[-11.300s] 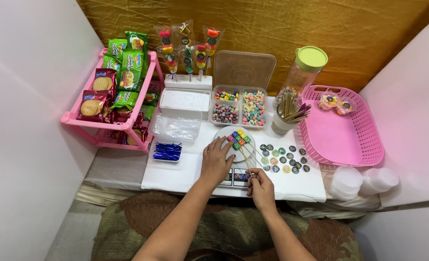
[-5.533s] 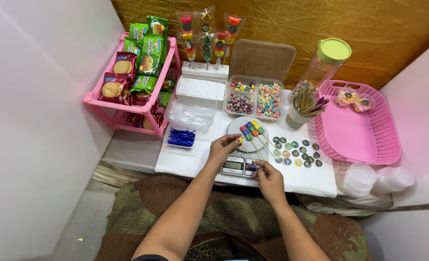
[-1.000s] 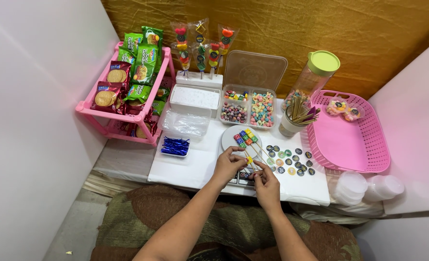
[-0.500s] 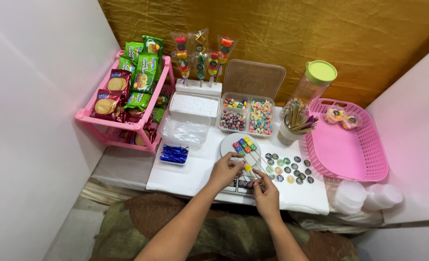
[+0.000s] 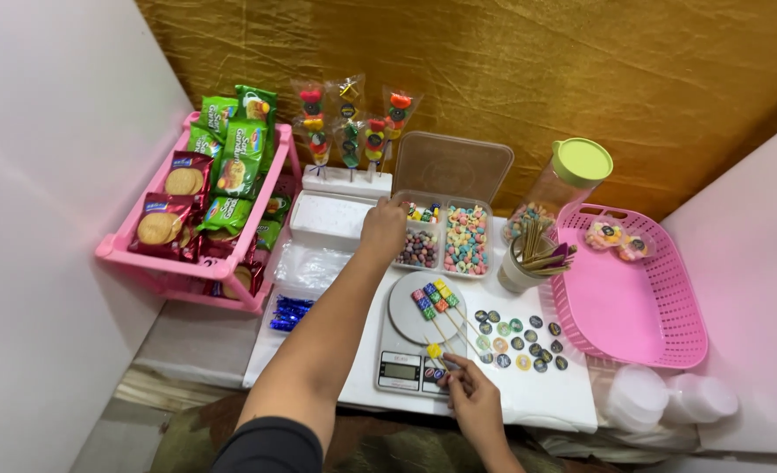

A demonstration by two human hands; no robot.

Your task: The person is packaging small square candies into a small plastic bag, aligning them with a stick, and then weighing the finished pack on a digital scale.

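We are pinching a thin wooden skewer with one yellow candy cube (image 5: 435, 351) in our right hand (image 5: 469, 396), its grip closed on the stick's lower end, over the white kitchen scale (image 5: 419, 333) on the surface. Our left hand (image 5: 383, 229) is reaching into the clear compartmented candy box (image 5: 445, 236), fingers curled; we cannot tell whether it is holding anything.

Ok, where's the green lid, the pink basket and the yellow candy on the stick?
Green lid (image 5: 582, 161), head view, middle of its top.
Pink basket (image 5: 626, 298), head view, bare floor.
Yellow candy (image 5: 435, 350), head view, its middle.
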